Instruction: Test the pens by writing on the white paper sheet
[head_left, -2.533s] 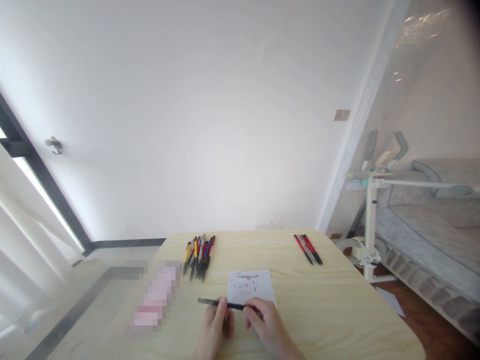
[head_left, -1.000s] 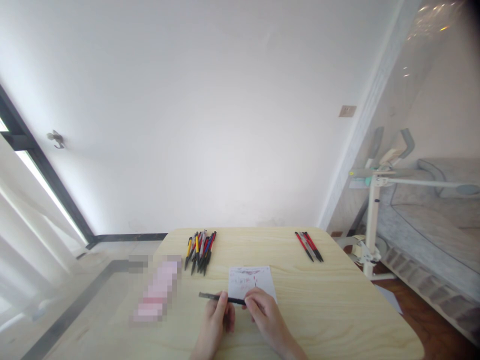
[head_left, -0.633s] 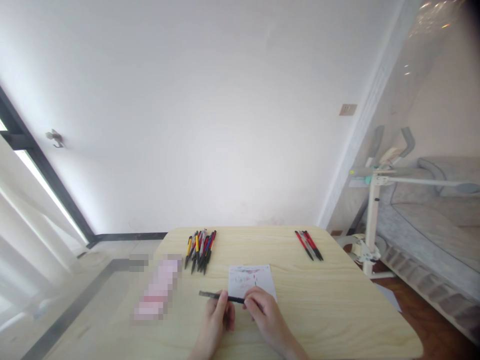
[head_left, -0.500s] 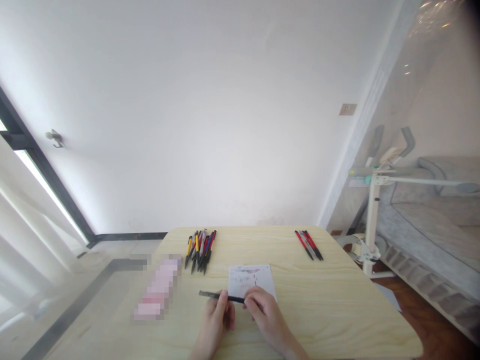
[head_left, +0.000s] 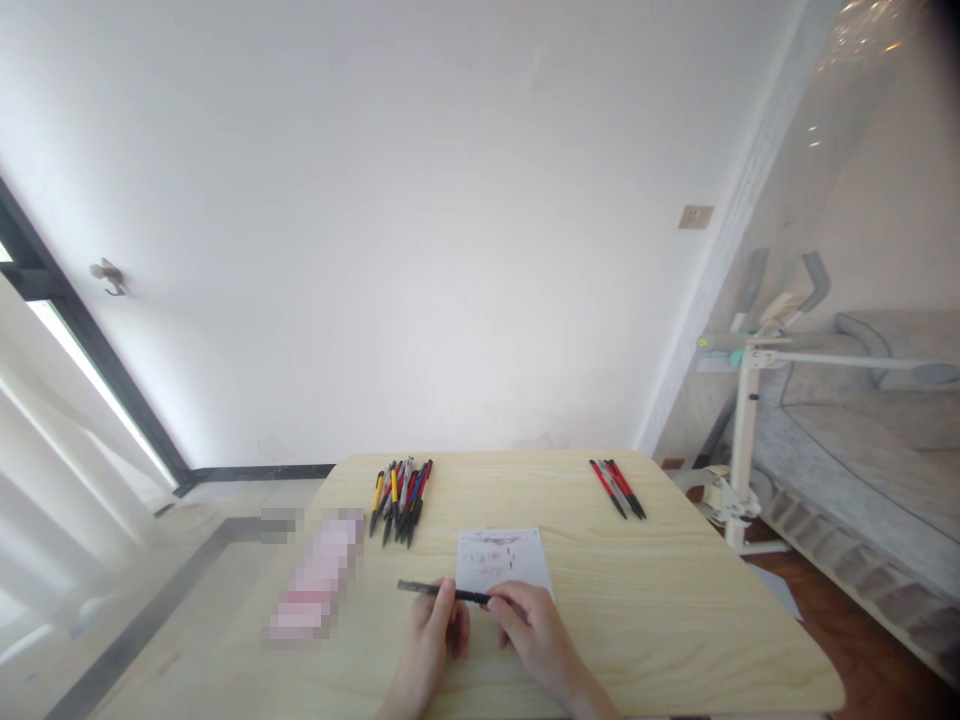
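Observation:
A black pen (head_left: 427, 590) lies level across both my hands near the front of the wooden table (head_left: 660, 600). My left hand (head_left: 435, 635) pinches its middle with closed fingers. My right hand (head_left: 529, 630) is closed round its right end, at the lower edge of a white paper sheet (head_left: 501, 558) with red scribbles. A pile of several pens (head_left: 401, 497) in yellow, red, blue and black lies behind and to the left. A small group of red and black pens (head_left: 616, 488) lies at the back right.
A blurred-out pink oblong (head_left: 315, 578) lies on the table's left side. Beyond the table's right edge stand a white stand (head_left: 742, 450) and a grey bed (head_left: 862, 440). A white wall rises behind the table, and a dark-framed window (head_left: 75, 350) is on the left.
Both hands keep hold of the black pen in nearly the same spot. The view has shifted slightly since the oldest frame; nothing on the table has moved.

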